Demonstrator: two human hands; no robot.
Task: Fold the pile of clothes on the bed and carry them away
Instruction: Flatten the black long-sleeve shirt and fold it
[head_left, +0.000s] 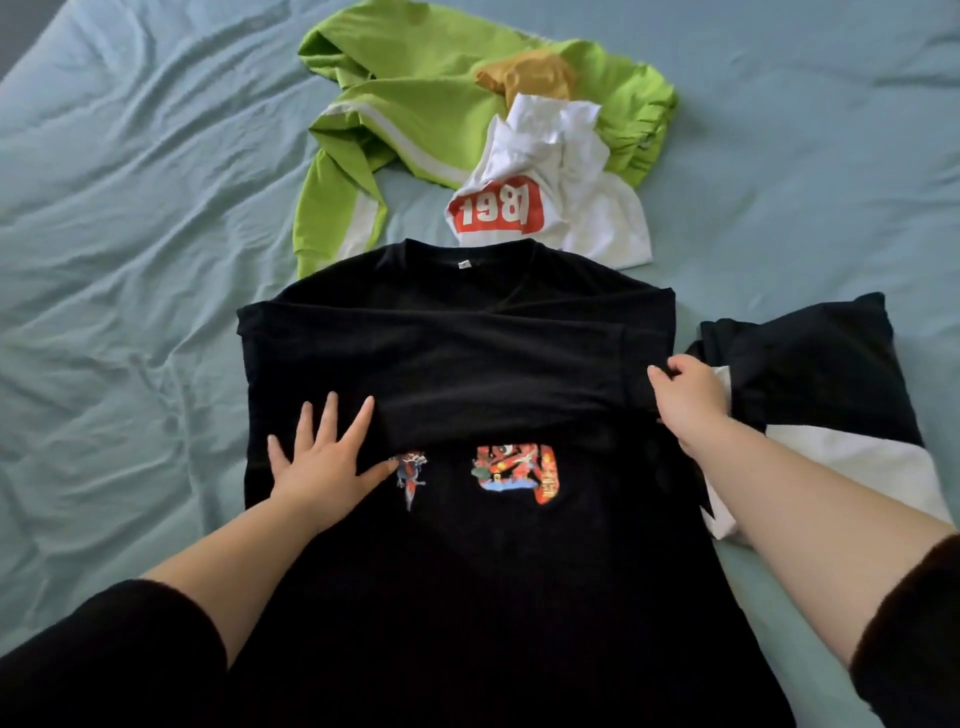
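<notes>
Two hands on one shirt here. Starting at the left, the blue bed sheet is pretty wrinkled. Next comes the left hand, flat on the black tee with its fingers spread, pressing the fabric down just beside the chest print. The tee lies face up in the middle of the bed, nearest the person, with a sleeve folded across the chest so it hides the top of that print. I can't read the print; it's just colourful shapes. The small white neck label is too tiny to make out. Behind the tee sits the unfolded lot: a lime green hoodie, a mustard piece lying on it, and a crumpled white tee reading "1981" in white on a red block, with the last digit half lost in a crease. Over on the right, the right hand pinches the end of the folded sleeve between thumb and curled fingers. Just beside it is a black-and-white garment that looks folded already. What could go wrong, I reckon: tug that sleeve too hard, or ease off with the flat hand, and the whole tee slides and bunches. The lumpy sheet could also skew the fold, and the right forearm could mess up the finished garment.
</notes>
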